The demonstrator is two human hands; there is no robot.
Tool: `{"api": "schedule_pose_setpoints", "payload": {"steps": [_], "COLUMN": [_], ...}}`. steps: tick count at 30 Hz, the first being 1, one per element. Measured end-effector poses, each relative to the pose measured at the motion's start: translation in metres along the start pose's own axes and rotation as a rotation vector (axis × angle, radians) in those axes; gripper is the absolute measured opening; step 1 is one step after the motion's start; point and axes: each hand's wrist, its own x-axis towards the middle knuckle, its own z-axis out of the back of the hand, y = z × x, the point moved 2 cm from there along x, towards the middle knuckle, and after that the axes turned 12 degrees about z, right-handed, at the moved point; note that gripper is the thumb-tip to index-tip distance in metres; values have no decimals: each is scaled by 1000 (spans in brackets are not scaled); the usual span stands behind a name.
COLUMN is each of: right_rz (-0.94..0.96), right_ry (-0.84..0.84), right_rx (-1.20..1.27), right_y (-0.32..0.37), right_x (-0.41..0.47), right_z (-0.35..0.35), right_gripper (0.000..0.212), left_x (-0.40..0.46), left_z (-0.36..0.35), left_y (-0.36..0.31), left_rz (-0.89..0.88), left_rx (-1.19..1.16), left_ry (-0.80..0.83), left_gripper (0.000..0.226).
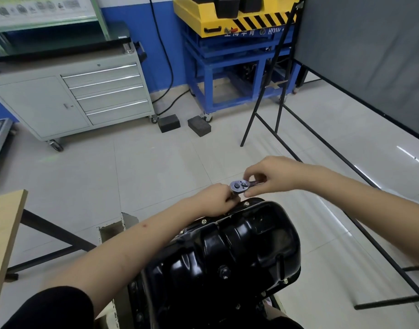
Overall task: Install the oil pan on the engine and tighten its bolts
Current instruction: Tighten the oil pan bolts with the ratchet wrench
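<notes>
- Pan [227, 252] seated on engine, rim bolts [246, 204] in.
- Ratchet [239, 186] at far corner, over a bolt.
- Left hand [215, 200] gripping below head, probably steadying socket.
- Right hand [272, 178] pinching handle, ready to swing.

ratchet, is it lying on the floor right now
No, both hands hold the ratchet above the far rim of the oil pan.
</notes>
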Motion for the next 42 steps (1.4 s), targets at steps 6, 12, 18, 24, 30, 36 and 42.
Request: {"api": "schedule_pose_setpoints", "payload": {"steps": [6, 12, 18, 24, 30, 36, 42], "right_rz": [-177, -313, -448, -113, 256, 262, 155], "right_ry": [-9, -176, -178, -180, -238, -179, 18], "right_rx": [409, 540, 869, 334, -157, -359, -415], "right_y": [-20, 5, 23, 3, -9, -18, -20], "right_x": [-24, -45, -59, -43, -4, -4, 12], "right_z": [-9, -35, -54, -19, 8, 10, 4], "right_gripper": [41, 47, 39, 19, 17, 29, 49], "left_x": [3, 10, 12, 6, -2, -5, -3], "left_z": [4, 11, 12, 12, 2, 4, 7], "left_y": [1, 2, 8, 7, -5, -3, -1], "left_rz": [-16, -57, -35, -40, -79, -70, -104], "left_rx": [39, -59, -129, 9, 196, 154, 124], "left_ry": [52, 160, 177, 49, 89, 92, 119], "left_gripper": [32, 32, 24, 36, 35, 33, 26]}}
